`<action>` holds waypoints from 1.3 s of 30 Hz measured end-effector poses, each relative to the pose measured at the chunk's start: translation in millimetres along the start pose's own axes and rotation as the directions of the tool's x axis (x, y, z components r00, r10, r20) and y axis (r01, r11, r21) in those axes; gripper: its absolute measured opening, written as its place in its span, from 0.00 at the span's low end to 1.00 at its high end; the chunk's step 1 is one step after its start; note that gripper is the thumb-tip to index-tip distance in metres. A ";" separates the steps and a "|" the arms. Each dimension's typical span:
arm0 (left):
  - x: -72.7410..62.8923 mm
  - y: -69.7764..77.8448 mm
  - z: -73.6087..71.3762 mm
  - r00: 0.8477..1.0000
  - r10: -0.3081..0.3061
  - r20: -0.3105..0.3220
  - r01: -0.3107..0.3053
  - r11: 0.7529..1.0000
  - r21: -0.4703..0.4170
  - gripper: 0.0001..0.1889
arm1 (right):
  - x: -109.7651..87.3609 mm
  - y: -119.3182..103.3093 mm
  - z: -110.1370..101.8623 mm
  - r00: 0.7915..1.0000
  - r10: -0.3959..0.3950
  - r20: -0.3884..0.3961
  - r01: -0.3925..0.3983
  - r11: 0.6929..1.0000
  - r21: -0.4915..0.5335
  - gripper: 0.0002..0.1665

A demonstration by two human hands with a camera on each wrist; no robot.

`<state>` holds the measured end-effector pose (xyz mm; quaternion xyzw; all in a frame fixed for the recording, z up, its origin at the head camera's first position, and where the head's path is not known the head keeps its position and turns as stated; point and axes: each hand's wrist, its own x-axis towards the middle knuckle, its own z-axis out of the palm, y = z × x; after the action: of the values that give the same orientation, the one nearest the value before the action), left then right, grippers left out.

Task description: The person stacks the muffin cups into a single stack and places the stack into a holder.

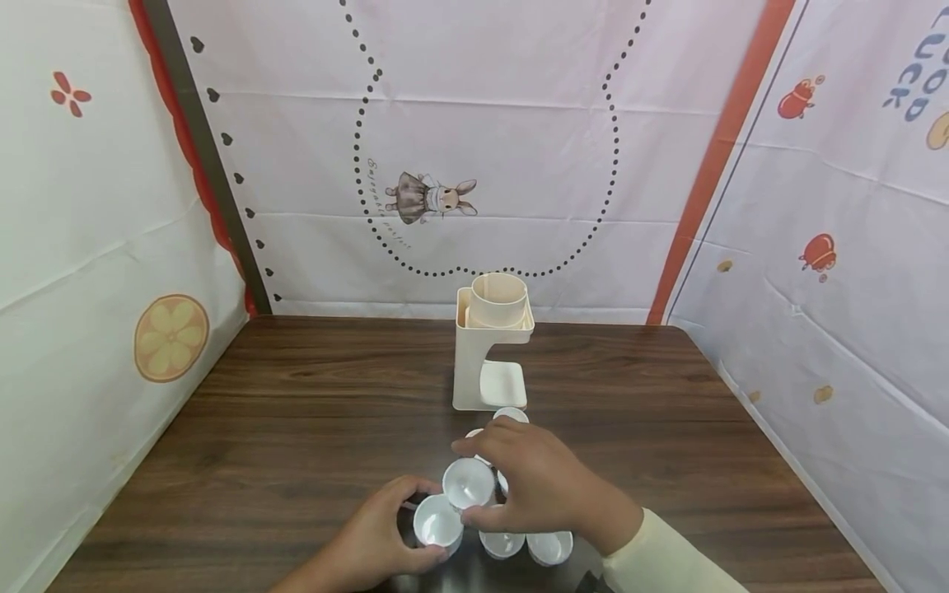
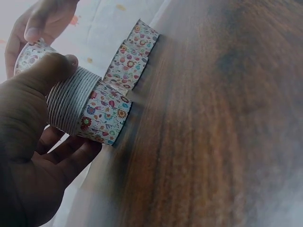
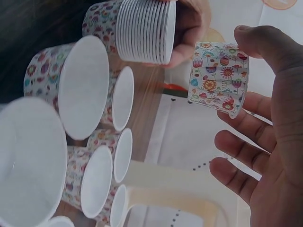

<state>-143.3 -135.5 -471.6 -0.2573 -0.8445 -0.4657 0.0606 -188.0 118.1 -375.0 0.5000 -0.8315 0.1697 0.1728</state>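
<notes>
Near the front of the table, my left hand [image 1: 374, 539] grips a stack of nested paper cups [image 1: 437, 523], thumb and fingers around its sides. The stack's ribbed rims and its flower-printed lowest cup [image 2: 105, 113] show in the left wrist view. My right hand [image 1: 544, 482] pinches a single paper cup [image 1: 469, 483] by its rim, just above and beside the stack. In the right wrist view this cup [image 3: 218, 75] has the same colourful print. Several more paper cups [image 3: 85, 87] stand mouth up near and partly beneath my right hand, which hides some of them in the head view.
A cream-coloured stand with a round holder on top [image 1: 467, 362] is behind the cups on the dark wooden table [image 1: 334, 403]. Printed white cloths [image 1: 504, 181] hang along the table's back and both sides.
</notes>
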 end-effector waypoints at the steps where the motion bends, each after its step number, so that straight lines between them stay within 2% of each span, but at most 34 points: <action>1: -0.4 0.2 -0.2 1.000 -0.002 -0.001 0.002 1.000 0.005 0.31 | 0.7 -1.0 0.8 1.000 -0.009 -0.003 0.009 1.000 0.003 0.41; 4: -1.4 0.6 -0.6 1.000 -0.006 -0.002 0.006 1.000 0.015 0.31 | 2.3 -4.2 3.3 1.000 -0.027 -0.009 0.027 1.000 0.015 0.41; 10: -1.3 0.0 -0.5 1.000 -0.020 0.004 0.020 1.000 0.010 0.31 | 5.1 -10.7 6.3 1.000 -0.009 0.015 0.009 1.000 0.012 0.41; 15: -1.1 -0.7 -0.4 0.999 -0.050 0.022 0.050 0.999 0.005 0.31 | 7.3 -14.8 9.8 0.999 -0.024 0.020 0.025 1.000 -0.006 0.40; 24: -1.4 -2.0 0.8 1.000 -0.013 -0.026 0.013 1.000 0.028 0.31 | 9.6 -17.4 20.8 0.996 -0.084 -0.023 0.084 0.996 0.003 0.39; 33: -1.8 -2.1 0.2 0.999 -0.015 -0.036 0.017 0.998 0.064 0.32 | 9.1 -19.7 27.2 0.997 -0.075 0.013 0.075 0.997 0.019 0.38; 39: -2.3 -2.4 0.2 0.999 -0.011 -0.032 0.013 0.999 0.051 0.32 | 7.1 -20.6 30.5 0.998 -0.048 0.035 0.047 0.999 0.019 0.38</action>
<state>-142.4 -137.2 -474.3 -0.2433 -0.8566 -0.4484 0.0778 -176.4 89.6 -396.4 0.5240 -0.8207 0.1644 0.1576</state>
